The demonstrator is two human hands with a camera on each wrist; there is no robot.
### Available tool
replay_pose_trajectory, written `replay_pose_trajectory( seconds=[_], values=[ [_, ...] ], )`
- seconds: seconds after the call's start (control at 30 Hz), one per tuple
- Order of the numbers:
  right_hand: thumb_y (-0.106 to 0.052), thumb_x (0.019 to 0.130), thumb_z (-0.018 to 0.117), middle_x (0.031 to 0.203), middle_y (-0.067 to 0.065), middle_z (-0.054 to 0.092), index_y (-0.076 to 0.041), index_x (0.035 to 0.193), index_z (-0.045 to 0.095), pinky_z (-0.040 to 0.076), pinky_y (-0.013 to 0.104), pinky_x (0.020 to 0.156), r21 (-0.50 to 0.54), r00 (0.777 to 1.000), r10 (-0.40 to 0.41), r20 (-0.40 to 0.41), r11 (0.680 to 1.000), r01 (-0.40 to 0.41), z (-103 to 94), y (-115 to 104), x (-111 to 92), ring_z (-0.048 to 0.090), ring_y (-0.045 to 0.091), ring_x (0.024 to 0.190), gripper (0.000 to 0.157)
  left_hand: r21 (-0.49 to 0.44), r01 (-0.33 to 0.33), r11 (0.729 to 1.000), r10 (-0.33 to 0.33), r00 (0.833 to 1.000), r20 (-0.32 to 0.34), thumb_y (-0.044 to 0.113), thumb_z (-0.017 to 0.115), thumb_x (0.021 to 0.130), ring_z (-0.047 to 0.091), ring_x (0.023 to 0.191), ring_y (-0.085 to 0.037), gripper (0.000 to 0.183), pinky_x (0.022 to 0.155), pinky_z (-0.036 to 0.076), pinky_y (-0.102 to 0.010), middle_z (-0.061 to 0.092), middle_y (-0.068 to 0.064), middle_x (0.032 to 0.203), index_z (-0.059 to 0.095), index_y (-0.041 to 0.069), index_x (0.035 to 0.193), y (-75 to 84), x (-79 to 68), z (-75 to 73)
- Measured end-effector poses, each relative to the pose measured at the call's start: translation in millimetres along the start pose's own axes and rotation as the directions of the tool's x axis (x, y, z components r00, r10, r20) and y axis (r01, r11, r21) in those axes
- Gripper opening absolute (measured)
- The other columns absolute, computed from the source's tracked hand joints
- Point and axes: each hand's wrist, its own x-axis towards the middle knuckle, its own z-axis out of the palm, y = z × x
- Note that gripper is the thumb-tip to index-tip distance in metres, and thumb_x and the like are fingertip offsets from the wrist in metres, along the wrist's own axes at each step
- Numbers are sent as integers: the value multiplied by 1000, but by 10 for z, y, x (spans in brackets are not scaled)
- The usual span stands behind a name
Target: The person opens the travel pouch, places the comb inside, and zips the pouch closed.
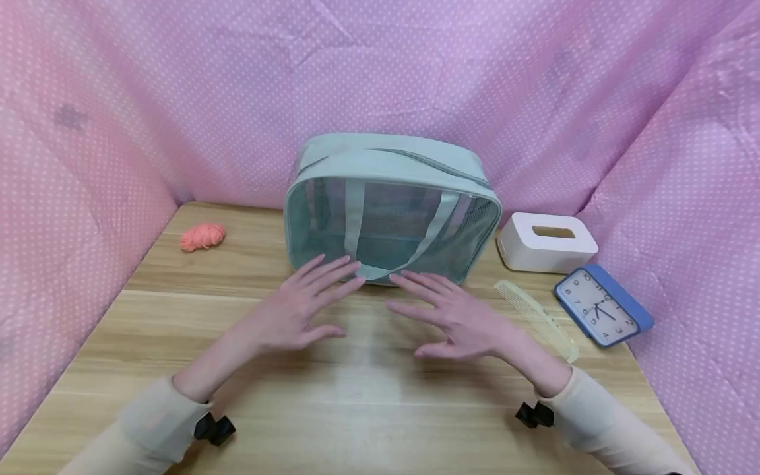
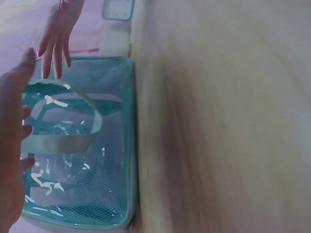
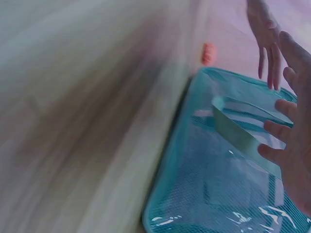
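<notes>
Backdrop (image 1: 380,66): pink cloth with pale dots, creased, hung behind and to both sides of the table (image 1: 356,422).
Surface: wood-grained, running from under the bag (image 1: 394,214) toward my sleeves.
Bag position: upright on the far part of the table, front panel facing me.
Bag build: pale green fabric, glossy see-through front, zip (image 1: 439,170) along the top — whether fully closed, I cannot tell.
Strap (image 1: 354,214): a loop hanging down over the bag's front panel.
Left hand (image 1: 299,305): before the bag's lower front, left of its middle; fingers extended and apart, nothing held.
Right hand (image 1: 456,316): before the bag's lower front, right of its middle; fingers extended, slightly spread, nothing held.
Contact: whether any fingertip touches bag or strap, I cannot tell.
Yarn (image 1: 203,237): coral bundle, left of the bag, well apart.
Tissue box (image 1: 549,249): white, just right of the bag.
Comb (image 1: 537,320): pale yellow, flat, right of the bag and nearer me.
Clock (image 1: 601,309): blue-cased, farther right of the bag than the comb.
Handling: judged light and soft-sided, likely to flex or tip if pushed; clear panel probably slippery, little to break.
Hold points: I would favour the strap loop, or both sides of the bag at once — not the slick panel.
</notes>
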Motion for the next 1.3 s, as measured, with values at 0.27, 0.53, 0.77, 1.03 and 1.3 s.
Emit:
replay_pose_trajectory(
  seconds=[0.27, 0.53, 0.77, 1.03, 1.3],
  values=[
    [-61, 101, 52, 164, 7, 42, -20, 156, 45, 47, 45, 115, 84, 979, 41, -200, 996, -25, -170, 65, 74, 48, 26, 146, 70, -63, -30, 998, 8, 945, -328, 55, 51, 104, 54, 137, -35, 66, 121, 38, -50, 59, -14, 148, 54, 6, 148, -81, 175, -131],
    [-39, 101, 64, 133, 14, 69, -1, 134, 66, 43, 21, 115, 263, 882, 107, -459, 964, 20, -355, 237, 81, 63, 22, 126, 50, -137, 3, 991, -84, 804, -589, 35, 60, 105, 62, 124, -36, 48, 117, 44, -35, 68, -18, 131, 62, -3, 135, -131, 425, -299],
    [-19, 96, 69, 113, 18, 76, 7, 118, 72, 53, 24, 101, 407, 729, 253, -636, 912, 39, -523, 400, 8, 69, 13, 112, 34, -233, 58, 971, -207, 694, -690, 23, 66, 101, 62, 122, -33, 35, 113, 46, -34, 71, -18, 125, 68, 0, 127, -172, 551, -443],
    [10, 92, 61, 100, 9, 77, 22, 104, 68, 61, 24, 80, 637, 414, 529, -741, 749, 183, -567, 573, -110, 73, 17, 89, 18, -247, 188, 951, -307, 684, -662, 16, 71, 97, 56, 124, -35, 42, 107, 42, -32, 63, -17, 137, 63, 3, 136, -294, 581, -592],
    [8, 96, 59, 95, 8, 74, 17, 105, 71, 60, 24, 79, 716, 255, 670, -697, 670, 194, -556, 817, -270, 70, 17, 84, 16, -321, 365, 874, -486, 644, -591, 7, 72, 95, 52, 136, -33, 47, 117, 42, -49, 60, -18, 142, 59, 4, 141, -371, 490, -615]
  ],
)
